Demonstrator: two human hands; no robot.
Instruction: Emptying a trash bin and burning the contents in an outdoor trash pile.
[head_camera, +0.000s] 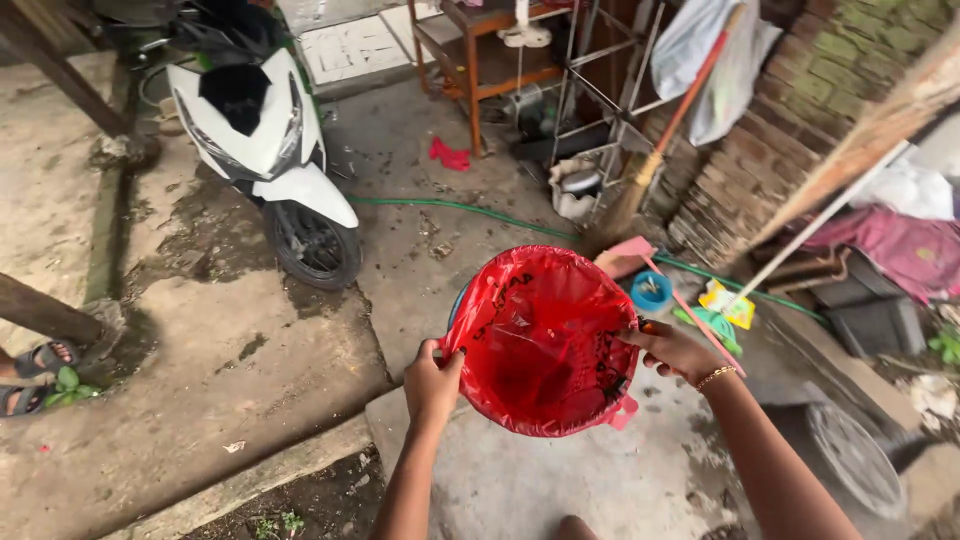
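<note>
Yard: wet concrete floor (250, 340), white scooter (262, 130) behind.
Left hand (432, 385): fingers grip red plastic bag (540, 340) rim.
Right hand (675, 350): fingers pinch opposite rim, bag held open.

2 outstretched arms, left hand (432, 380) and right hand (672, 350) clenched.

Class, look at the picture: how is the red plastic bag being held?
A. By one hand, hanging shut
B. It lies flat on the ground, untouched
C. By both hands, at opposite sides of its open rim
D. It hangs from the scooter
C: the left hand and the right hand each grip an opposite edge of the red plastic bag, stretching its mouth open.
</note>
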